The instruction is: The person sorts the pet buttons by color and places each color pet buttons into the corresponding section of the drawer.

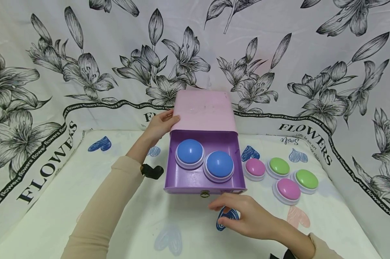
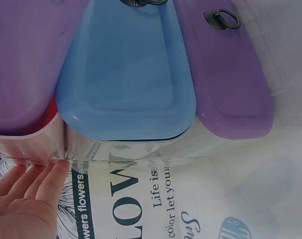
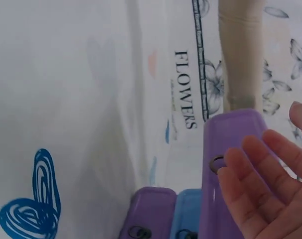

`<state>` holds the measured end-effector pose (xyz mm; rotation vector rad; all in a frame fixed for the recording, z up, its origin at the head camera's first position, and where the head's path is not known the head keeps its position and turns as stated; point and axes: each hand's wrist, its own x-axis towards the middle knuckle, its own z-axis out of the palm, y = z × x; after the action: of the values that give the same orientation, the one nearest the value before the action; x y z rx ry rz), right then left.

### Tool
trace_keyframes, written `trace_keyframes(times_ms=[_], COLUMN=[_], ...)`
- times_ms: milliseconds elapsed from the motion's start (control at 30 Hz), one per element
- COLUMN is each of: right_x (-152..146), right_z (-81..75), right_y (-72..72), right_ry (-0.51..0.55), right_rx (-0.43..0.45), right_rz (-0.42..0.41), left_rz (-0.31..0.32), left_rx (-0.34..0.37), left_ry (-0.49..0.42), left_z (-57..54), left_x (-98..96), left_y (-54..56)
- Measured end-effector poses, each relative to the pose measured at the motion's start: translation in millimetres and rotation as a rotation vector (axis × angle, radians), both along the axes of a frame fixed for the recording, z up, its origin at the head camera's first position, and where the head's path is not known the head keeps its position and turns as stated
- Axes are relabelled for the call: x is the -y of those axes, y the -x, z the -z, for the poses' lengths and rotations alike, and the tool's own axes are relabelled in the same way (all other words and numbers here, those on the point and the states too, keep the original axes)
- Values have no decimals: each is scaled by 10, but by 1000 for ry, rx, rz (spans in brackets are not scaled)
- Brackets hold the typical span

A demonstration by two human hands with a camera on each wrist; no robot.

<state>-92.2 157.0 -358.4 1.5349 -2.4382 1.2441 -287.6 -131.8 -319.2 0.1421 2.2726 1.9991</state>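
Observation:
A small drawer chest with a pink top (image 1: 205, 109) stands on the bedding, its purple top drawer (image 1: 186, 181) pulled out. Two blue dome buttons with white rims, the left one (image 1: 189, 151) and the right one (image 1: 219, 164), sit inside the drawer. My left hand (image 1: 162, 126) rests against the chest's left side; in the left wrist view its fingers lie straight along that side. Just in front of the drawer, by its brass ring pull (image 1: 205, 194), my right hand (image 1: 246, 216) hovers with loosely bent fingers and holds nothing.
Right of the chest lie two pink dome buttons (image 1: 255, 167) and two green ones (image 1: 279, 166). Below the open drawer, a blue drawer (image 2: 128, 74) and a lower purple drawer (image 2: 230, 84) are closed. Flower-printed fabric (image 1: 262, 21) rises behind.

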Motion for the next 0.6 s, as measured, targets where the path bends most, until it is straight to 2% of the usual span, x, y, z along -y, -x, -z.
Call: trace_keyframes(times_ms=[200,433,600], right_x=[22,107,169], right_z=[167,389,478], right_y=[-6,-33,-21], right_ry=[14,-44,-47], right_rx=[72,194,223], right_rz=[70,232,289], left_rz=[-2,-11,-8], left_rx=[-1,0,-2], left_ry=[-2,13,15], left_z=[-2,3,12], left_x=[-1,1,10], left_y=[1,9,11])
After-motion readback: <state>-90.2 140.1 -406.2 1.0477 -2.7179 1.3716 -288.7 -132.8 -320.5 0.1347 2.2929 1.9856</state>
